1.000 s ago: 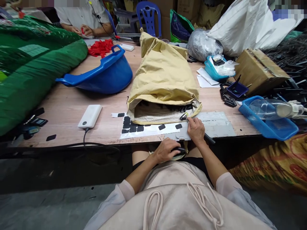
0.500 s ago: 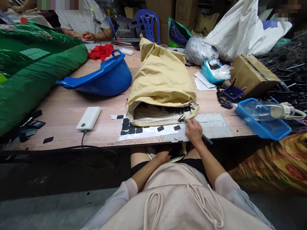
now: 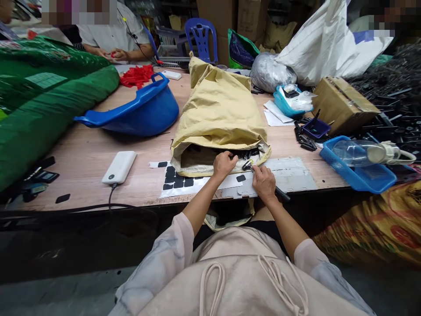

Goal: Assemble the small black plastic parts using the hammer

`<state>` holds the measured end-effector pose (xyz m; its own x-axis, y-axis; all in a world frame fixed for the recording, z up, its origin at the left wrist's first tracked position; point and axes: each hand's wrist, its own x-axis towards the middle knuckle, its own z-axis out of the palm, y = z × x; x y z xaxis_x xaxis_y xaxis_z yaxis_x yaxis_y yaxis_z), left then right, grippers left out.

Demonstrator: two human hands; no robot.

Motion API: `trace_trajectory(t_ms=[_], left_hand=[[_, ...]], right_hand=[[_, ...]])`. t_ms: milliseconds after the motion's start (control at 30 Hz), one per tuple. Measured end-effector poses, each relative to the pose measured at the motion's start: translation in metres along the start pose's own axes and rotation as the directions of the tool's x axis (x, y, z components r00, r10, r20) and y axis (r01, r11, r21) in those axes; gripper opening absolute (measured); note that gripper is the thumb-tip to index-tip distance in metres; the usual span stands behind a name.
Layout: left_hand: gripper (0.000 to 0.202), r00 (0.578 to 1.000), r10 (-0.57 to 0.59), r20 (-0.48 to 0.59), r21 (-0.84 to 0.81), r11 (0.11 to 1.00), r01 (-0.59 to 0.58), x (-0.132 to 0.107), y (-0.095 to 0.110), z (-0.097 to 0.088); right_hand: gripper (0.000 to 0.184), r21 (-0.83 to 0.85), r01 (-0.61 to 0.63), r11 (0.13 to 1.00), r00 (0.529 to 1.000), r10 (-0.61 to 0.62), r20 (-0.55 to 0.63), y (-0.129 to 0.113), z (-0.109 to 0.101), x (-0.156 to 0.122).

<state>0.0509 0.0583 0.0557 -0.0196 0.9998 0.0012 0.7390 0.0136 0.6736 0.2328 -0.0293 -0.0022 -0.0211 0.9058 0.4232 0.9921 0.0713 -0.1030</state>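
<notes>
Tan sack (image 3: 219, 107): lies on the wooden surface (image 3: 92, 153), its open mouth facing the person; black parts show inside the mouth.
Left hand (image 3: 224, 163): at the sack's mouth, fingers curled over its lower lip; whether they grip anything cannot be told.
Right hand (image 3: 264, 182): closed on a tool (image 3: 248, 166) with a metal tip and a black handle; the tip lies just at the sack's mouth, near the left hand.
Sheet (image 3: 184, 183): white, under the sack's front edge, bearing black pads (image 3: 174, 179) in rows.
Power bank (image 3: 119, 167): white, left of the sheet, cable running off the surface edge.
Basin (image 3: 141, 109): blue, tipped on its side, left of the sack.
Basket (image 3: 358, 169): blue, at the right, holding a clear bottle (image 3: 362, 151).
Writing: none readable; the green sack (image 3: 49, 96) carries a printed panel too small to read.
Far end: another person's hands (image 3: 116, 43) near a pile of red pieces (image 3: 137, 74).
</notes>
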Motion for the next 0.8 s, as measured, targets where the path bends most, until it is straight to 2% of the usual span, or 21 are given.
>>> trace_trajectory(t_ms=[67, 167, 267, 367, 467, 533, 600, 667, 800], left_hand=[[0.037, 0.995, -0.100, 0.000, 0.087, 0.991, 0.099, 0.014, 0.007, 0.006], [0.035, 0.981, -0.190, 0.027, 0.178, 0.967, 0.182, 0.022, 0.016, 0.015], [0.030, 0.969, -0.239, 0.061, 0.194, 0.955, 0.223, 0.022, 0.019, 0.016], [0.026, 0.969, -0.240, 0.060, 0.156, 0.961, 0.229, 0.014, 0.012, 0.007], [0.020, 0.989, -0.142, 0.042, 0.101, 0.985, 0.137, -0.003, -0.007, -0.008], [0.016, 0.999, 0.003, 0.041, 0.020, 1.000, -0.004, -0.018, -0.025, -0.016], [0.015, 0.984, 0.167, 0.060, -0.086, 0.983, -0.162, -0.033, -0.045, -0.020], [0.015, 0.953, 0.288, 0.094, -0.156, 0.950, -0.272, -0.045, -0.063, -0.020], [0.016, 0.923, 0.358, 0.141, -0.140, 0.930, -0.340, -0.058, -0.083, -0.013]], right_hand=[[0.035, 0.000, 0.002, 1.000, 1.000, -0.002, -0.001, -0.001, 0.000, 0.000], [0.035, -0.004, -0.002, 1.000, 1.000, 0.002, 0.001, -0.002, 0.000, -0.001], [0.035, -0.004, -0.005, 1.000, 1.000, 0.005, 0.011, -0.003, -0.002, -0.001], [0.035, -0.005, -0.008, 1.000, 1.000, 0.008, 0.025, -0.004, -0.003, -0.001], [0.035, -0.010, -0.013, 1.000, 1.000, 0.013, 0.027, -0.004, -0.003, -0.001], [0.036, -0.011, -0.014, 1.000, 1.000, 0.014, 0.026, -0.003, -0.003, -0.001], [0.036, -0.007, -0.010, 1.000, 0.999, 0.011, 0.031, -0.002, -0.003, 0.000], [0.037, -0.001, -0.006, 1.000, 0.999, 0.006, 0.040, -0.001, -0.004, 0.000], [0.037, 0.006, -0.007, 1.000, 0.999, 0.007, 0.050, -0.001, -0.005, 0.001]])
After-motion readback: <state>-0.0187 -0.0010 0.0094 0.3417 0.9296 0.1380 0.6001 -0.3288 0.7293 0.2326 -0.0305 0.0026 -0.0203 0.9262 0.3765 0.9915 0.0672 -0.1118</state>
